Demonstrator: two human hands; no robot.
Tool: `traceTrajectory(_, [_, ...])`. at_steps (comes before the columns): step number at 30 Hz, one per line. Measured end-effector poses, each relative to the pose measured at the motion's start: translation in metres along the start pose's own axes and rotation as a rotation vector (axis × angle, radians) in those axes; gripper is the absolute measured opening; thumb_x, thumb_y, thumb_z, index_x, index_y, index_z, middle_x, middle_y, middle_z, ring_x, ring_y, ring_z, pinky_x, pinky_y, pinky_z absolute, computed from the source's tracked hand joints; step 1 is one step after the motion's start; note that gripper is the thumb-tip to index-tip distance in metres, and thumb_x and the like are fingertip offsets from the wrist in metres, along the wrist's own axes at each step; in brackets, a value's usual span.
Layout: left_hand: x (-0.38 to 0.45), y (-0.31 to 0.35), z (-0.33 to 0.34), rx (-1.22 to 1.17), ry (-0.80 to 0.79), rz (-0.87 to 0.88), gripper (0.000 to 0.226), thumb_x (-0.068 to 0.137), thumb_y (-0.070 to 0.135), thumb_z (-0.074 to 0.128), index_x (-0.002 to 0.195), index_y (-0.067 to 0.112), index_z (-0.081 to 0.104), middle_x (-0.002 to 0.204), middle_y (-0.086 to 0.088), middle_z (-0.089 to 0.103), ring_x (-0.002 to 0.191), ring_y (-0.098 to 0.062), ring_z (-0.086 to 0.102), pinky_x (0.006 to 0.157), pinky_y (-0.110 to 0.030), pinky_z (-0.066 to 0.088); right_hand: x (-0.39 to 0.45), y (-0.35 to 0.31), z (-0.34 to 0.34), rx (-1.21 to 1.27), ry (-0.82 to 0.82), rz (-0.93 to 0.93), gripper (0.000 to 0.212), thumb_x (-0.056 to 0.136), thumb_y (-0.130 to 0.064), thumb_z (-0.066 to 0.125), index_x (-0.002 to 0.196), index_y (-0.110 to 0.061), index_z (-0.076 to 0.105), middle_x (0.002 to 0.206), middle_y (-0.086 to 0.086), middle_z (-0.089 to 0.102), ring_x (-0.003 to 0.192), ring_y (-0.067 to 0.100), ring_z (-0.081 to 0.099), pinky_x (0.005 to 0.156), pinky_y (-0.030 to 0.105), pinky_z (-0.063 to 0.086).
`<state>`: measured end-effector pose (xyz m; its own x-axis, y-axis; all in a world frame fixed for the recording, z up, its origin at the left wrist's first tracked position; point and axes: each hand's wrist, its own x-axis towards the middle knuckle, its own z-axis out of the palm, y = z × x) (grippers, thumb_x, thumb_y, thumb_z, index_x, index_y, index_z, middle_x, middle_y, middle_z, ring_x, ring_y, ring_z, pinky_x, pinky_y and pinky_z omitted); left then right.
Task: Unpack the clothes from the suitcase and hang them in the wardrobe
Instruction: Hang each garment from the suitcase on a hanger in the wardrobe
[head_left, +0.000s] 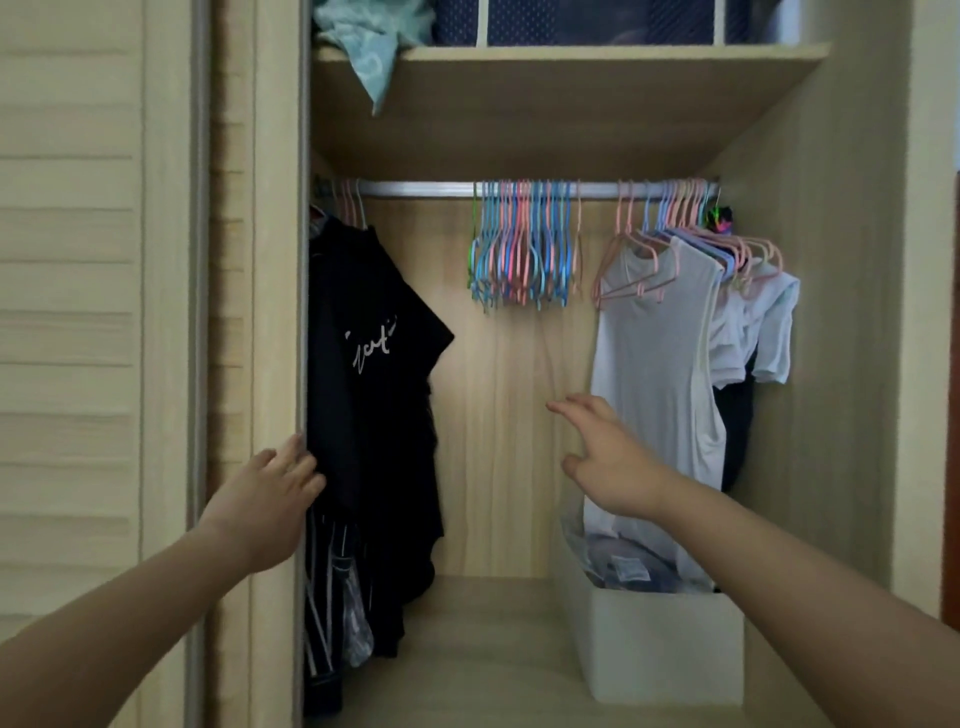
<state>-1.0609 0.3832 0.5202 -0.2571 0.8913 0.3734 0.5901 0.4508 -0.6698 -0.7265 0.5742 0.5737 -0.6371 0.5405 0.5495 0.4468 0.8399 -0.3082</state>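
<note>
— Under the hanging rail (415, 188), what is each hand doing?

— The left hand (270, 499) lies flat against the edge of the sliding door (249, 312), fingers straight, likely pushing it aside to widen the opening. The right hand (605, 457) reaches into the gap below the rail, fingers spread apart and holding nothing.

— And the clothes to be hung?

— No suitcase is in view. Below the rail, dark garments (374, 364) hang at its left end and pale tops (660, 353) at its right; a bunch of empty coloured hangers (519, 244) sits on the rail between them, probably what the right hand is after.

— The surroundings?

— A pale wood wardrobe (810, 312). Above the rail, a shelf (571, 57) carries a crumpled teal cloth (369, 41) and dark storage boxes (597, 21). Beneath the rail's right end, a white bin (660, 644) of folded things stands on the wardrobe floor.
</note>
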Motion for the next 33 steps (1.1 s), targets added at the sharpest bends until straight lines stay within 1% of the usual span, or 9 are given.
traceTrajectory(3, [0.015, -0.019, -0.031, -0.176, 0.041, -0.017, 0.039, 0.101, 0.043, 0.038, 0.134, 0.028, 0.052, 0.133, 0.002, 0.050, 0.130, -0.021, 0.047, 0.102, -0.036, 0.045, 0.019, -0.011, -0.023, -0.150, 0.107, -0.047, 0.061, 0.090, -0.007, 0.055, 0.149, -0.016, 0.042, 0.151, 0.006, 0.035, 0.141, 0.026, 0.035, 0.115, 0.026, 0.023])
traceTrajectory(8, [0.064, -0.094, -0.068, -0.231, 0.485, -0.145, 0.029, 0.090, 0.040, 0.049, 0.111, 0.025, 0.063, 0.115, 0.000, 0.059, 0.111, -0.024, 0.056, 0.089, -0.038, 0.051, 0.064, -0.035, -0.039, -0.369, 0.308, -0.123, 0.050, 0.083, -0.013, 0.046, 0.131, -0.014, 0.061, 0.122, 0.008, 0.056, 0.120, 0.031, 0.051, 0.101, 0.041, 0.046])
traceTrajectory(13, [0.105, -0.148, -0.070, -0.244, 0.668, -0.241, 0.046, 0.085, 0.038, 0.041, 0.119, 0.013, 0.060, 0.129, -0.019, 0.054, 0.127, -0.043, 0.047, 0.096, -0.054, 0.049, 0.119, -0.074, -0.047, -0.670, 0.550, -0.278, 0.021, 0.076, -0.016, 0.051, 0.084, -0.012, 0.070, 0.083, 0.010, 0.064, 0.086, 0.035, 0.059, 0.073, 0.043, 0.053])
traceTrajectory(15, [0.122, -0.158, -0.060, -0.244, 0.729, -0.295, 0.057, 0.090, 0.044, 0.036, 0.134, 0.014, 0.055, 0.147, -0.025, 0.042, 0.141, -0.047, 0.035, 0.109, -0.059, 0.039, 0.145, -0.093, -0.043, -0.777, 0.584, -0.253, 0.009, 0.078, -0.018, 0.061, 0.078, -0.013, 0.068, 0.079, 0.010, 0.064, 0.082, 0.035, 0.059, 0.069, 0.042, 0.052])
traceTrajectory(18, [0.148, -0.168, -0.049, -0.325, 0.806, -0.354, 0.071, 0.092, 0.053, 0.033, 0.154, 0.020, 0.038, 0.161, -0.023, 0.029, 0.151, -0.043, 0.020, 0.118, -0.057, 0.027, 0.193, -0.120, -0.034, -0.872, 0.618, -0.175, 0.011, 0.069, -0.018, 0.074, 0.071, -0.010, 0.066, 0.074, 0.013, 0.062, 0.075, 0.036, 0.058, 0.061, 0.041, 0.050])
traceTrajectory(20, [0.163, -0.170, -0.046, -0.420, 0.856, -0.388, 0.076, 0.090, 0.054, 0.035, 0.160, 0.023, 0.026, 0.164, -0.021, 0.024, 0.153, -0.040, 0.015, 0.120, -0.056, 0.024, 0.224, -0.138, -0.033, -0.946, 0.623, -0.124, 0.015, 0.068, -0.017, 0.077, 0.076, -0.009, 0.067, 0.081, 0.014, 0.062, 0.080, 0.036, 0.058, 0.063, 0.041, 0.050])
traceTrajectory(23, [0.179, -0.169, -0.037, -0.517, 0.932, -0.382, 0.078, 0.088, 0.049, 0.037, 0.161, 0.024, 0.023, 0.166, -0.019, 0.019, 0.155, -0.037, 0.010, 0.121, -0.056, 0.021, 0.266, -0.150, -0.030, -1.034, 0.559, 0.038, 0.028, 0.088, -0.020, 0.060, 0.115, -0.011, 0.063, 0.120, 0.014, 0.055, 0.114, 0.036, 0.050, 0.084, 0.042, 0.046])
traceTrajectory(25, [0.183, -0.170, -0.031, -0.528, 0.962, -0.372, 0.077, 0.089, 0.048, 0.036, 0.161, 0.024, 0.023, 0.167, -0.019, 0.017, 0.156, -0.036, 0.008, 0.122, -0.056, 0.020, 0.283, -0.150, -0.029, -1.102, 0.480, 0.148, 0.033, 0.096, -0.018, 0.050, 0.127, -0.014, 0.058, 0.132, 0.012, 0.051, 0.124, 0.035, 0.048, 0.090, 0.041, 0.045])
traceTrajectory(33, [0.186, -0.170, -0.026, -0.505, 1.018, -0.367, 0.075, 0.089, 0.047, 0.038, 0.159, 0.023, 0.030, 0.166, -0.021, 0.019, 0.155, -0.038, 0.010, 0.122, -0.058, 0.021, 0.287, -0.122, -0.053, -1.290, 0.392, 0.208, 0.027, 0.096, -0.013, 0.048, 0.111, -0.015, 0.070, 0.111, 0.005, 0.072, 0.103, 0.029, 0.069, 0.077, 0.037, 0.053])
